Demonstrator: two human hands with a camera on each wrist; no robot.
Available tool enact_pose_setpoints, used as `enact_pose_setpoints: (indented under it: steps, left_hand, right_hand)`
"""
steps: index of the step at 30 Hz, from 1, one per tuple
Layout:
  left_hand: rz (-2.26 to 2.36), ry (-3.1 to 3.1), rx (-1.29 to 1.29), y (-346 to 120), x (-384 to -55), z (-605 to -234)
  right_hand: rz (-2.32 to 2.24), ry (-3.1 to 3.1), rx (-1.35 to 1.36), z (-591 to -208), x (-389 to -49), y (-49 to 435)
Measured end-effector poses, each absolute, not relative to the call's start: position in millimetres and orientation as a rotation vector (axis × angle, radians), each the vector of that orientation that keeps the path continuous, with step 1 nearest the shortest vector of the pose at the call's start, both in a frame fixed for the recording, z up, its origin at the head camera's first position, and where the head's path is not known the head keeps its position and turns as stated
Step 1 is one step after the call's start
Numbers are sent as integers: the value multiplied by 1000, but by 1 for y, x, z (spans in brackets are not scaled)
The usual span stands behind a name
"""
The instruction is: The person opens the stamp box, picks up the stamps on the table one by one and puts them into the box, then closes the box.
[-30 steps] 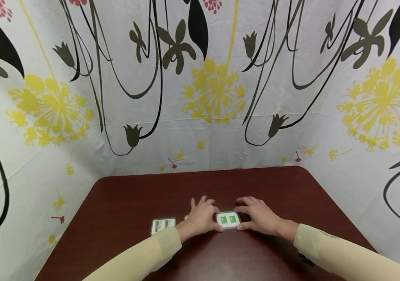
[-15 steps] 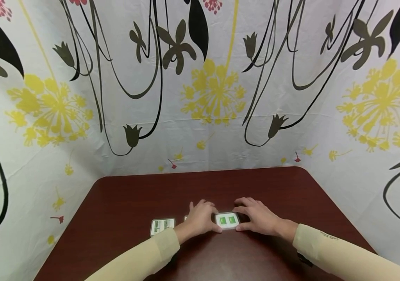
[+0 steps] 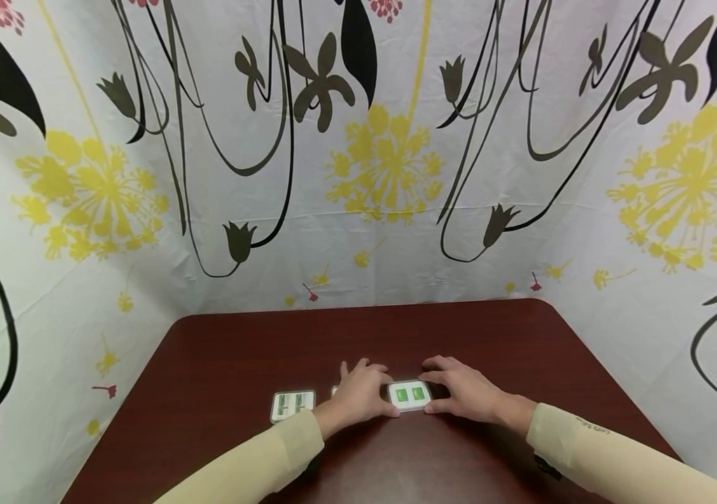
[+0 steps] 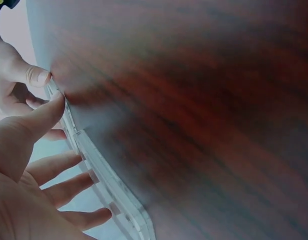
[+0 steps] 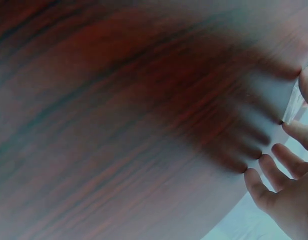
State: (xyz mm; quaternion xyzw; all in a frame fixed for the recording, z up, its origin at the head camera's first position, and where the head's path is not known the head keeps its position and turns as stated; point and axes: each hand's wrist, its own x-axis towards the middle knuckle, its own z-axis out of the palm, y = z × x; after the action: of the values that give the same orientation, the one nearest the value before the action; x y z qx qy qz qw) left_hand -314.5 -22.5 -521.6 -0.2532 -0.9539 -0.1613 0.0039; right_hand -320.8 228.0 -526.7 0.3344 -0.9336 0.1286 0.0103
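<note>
A flat, clear-edged plastic case (image 3: 409, 395) with a white face and two green pictures lies on the dark red-brown table (image 3: 365, 336). My left hand (image 3: 361, 392) grips its left side, thumb at the near corner and fingers at the far one. On the opposite side my right hand (image 3: 465, 393) holds it the same way, thumb near, fingertips far. The left wrist view shows the left thumb (image 4: 48, 112) on the clear rim of this case, close to the right thumb (image 4: 37, 76). In the right wrist view, several right fingertips (image 5: 251, 175) touch the tabletop.
A similar clear-edged case (image 3: 293, 404) with a white, green-marked face lies to the left. Between the two, a sliver of another case (image 3: 334, 390) shows behind my left hand. Patterned cloth (image 3: 390, 266) hangs around the table's back and sides.
</note>
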Motion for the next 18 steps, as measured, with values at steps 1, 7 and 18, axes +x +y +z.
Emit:
enact_pose_setpoints:
  steps: [1, 7, 18]
  left_hand:
    - [-492, -2989, -798, -22, -315, -522]
    - [-476, -2993, -800, -23, -314, -522]
    - [-418, -3027, -716, -18, -309, -521]
  right_hand:
    - [405, -2915, 1042, -527, -321, 227]
    - [420, -2904, 1026, -525, -320, 225]
    - [441, -2904, 971, -525, -316, 225]
